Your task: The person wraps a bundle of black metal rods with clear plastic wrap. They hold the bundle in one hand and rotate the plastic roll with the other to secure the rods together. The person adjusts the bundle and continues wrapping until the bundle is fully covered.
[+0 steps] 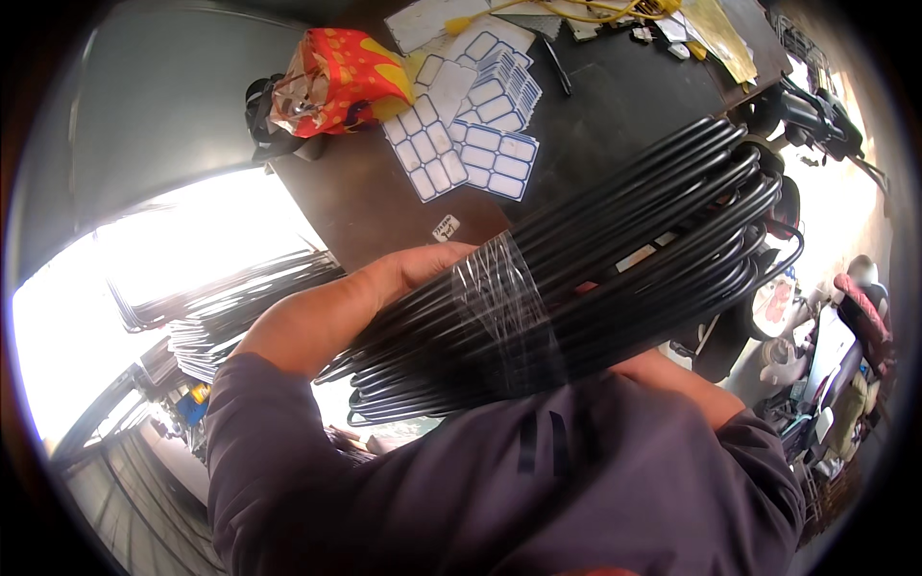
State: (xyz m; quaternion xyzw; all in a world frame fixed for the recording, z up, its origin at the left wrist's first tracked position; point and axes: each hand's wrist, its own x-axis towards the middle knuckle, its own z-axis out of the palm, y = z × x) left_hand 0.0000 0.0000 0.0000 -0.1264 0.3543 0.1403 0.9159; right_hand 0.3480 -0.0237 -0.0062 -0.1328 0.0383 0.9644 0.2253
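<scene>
A thick bundle of black bent rods (663, 202) with rounded ends lies slantwise in front of my chest, its middle wrapped in clear plastic film (499, 288). My left hand (427, 261) holds it from the far left side beside the film, the fingers closed behind the rods and mostly hidden. From the right, my right forearm (682, 379) goes in under the bundle. The right hand itself is covered by the rods it holds up; a small pinkish patch shows through a gap between them, perhaps a finger.
Ahead stands a dark table (615, 106) with sheets of blue-bordered labels (427, 149), a red and yellow bag (351, 82), a black pen (557, 67) and a yellow cable (615, 10). More bent rods (230, 307) are stacked at left. Assorted items (826, 374) crowd the right side.
</scene>
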